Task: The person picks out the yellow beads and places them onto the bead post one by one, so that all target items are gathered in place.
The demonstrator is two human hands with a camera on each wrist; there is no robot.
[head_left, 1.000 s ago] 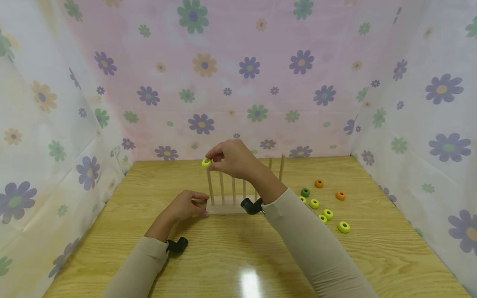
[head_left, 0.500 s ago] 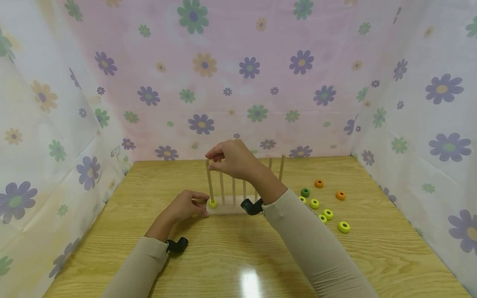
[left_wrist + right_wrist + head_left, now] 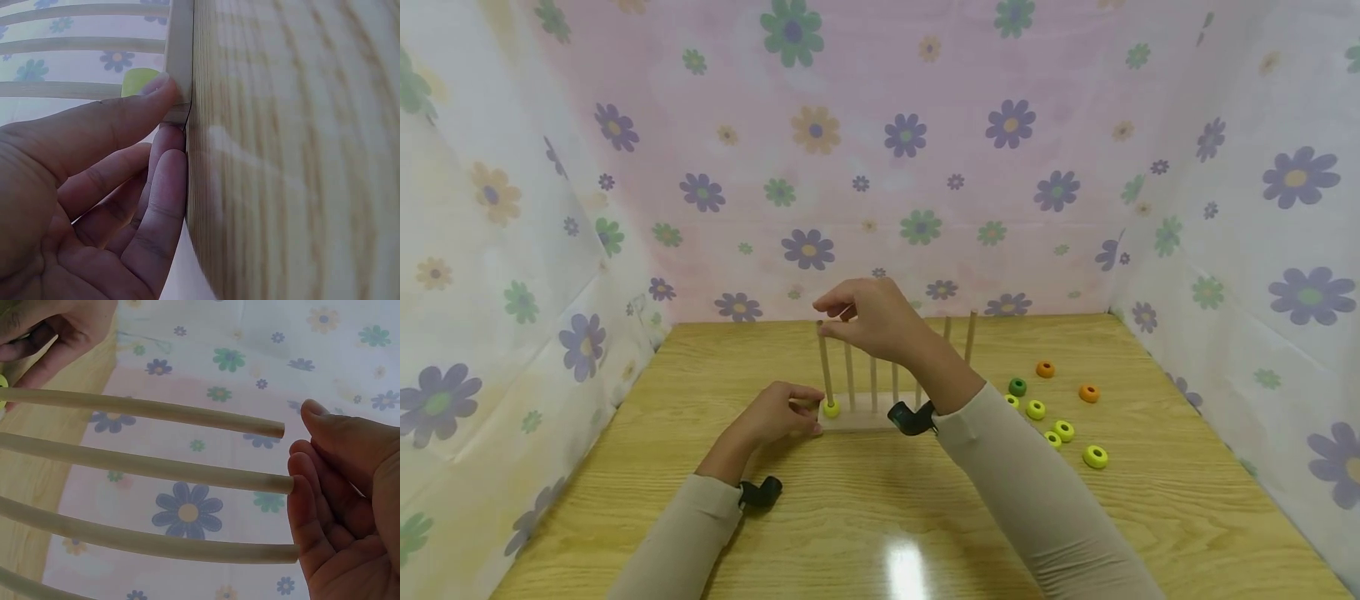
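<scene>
A wooden peg stand with a row of upright pegs stands in the middle of the table. One yellow ring sits at the foot of its leftmost peg. My left hand grips the left end of the base; in the left wrist view the thumb presses on the base edge, with fingers around the end. Above the pegs, my right hand is at the top of the leftmost peg. In the right wrist view its loosely bent fingers hold nothing and lie by the peg tips.
Right of the stand lie several yellow rings, a green ring and two orange rings. My right sleeve partly covers some of them. Flowered cloth encloses the wooden table at the back and sides.
The yellow ring went from my right fingertips at the peg top down to the base. My right fingers have since parted slightly. The left hand keeps its place.
</scene>
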